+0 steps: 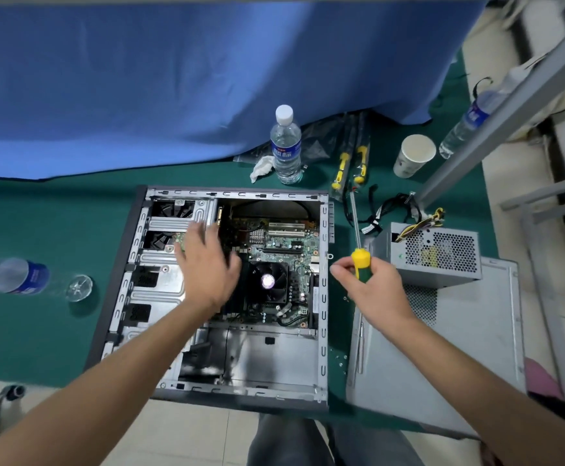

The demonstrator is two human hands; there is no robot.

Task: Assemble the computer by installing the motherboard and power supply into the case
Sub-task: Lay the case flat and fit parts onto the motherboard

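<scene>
The open grey computer case [323, 297] lies on its side on the green table. Inside it sits the green motherboard [284, 243] with a black cooler fan [269, 280]. My left hand [207, 267] hovers with straight, spread fingers over the board's left edge and the drive bays; it is blurred. My right hand [372, 290] grips the yellow-green handle of a screwdriver [358, 250], just right of the case, its shaft pointing away from me. The grey power supply [435, 250] with yellow and black wires stands outside the case, on the removed side panel [442, 364].
An upright water bottle [286, 146], a crumpled tissue [261, 168], yellow-handled tools in a bag [351, 163] and a paper cup [412, 156] stand behind the case. Another bottle [15, 275] lies at the left. Small screws [341, 358] lie right of the case. A metal frame post [509, 105] rises at right.
</scene>
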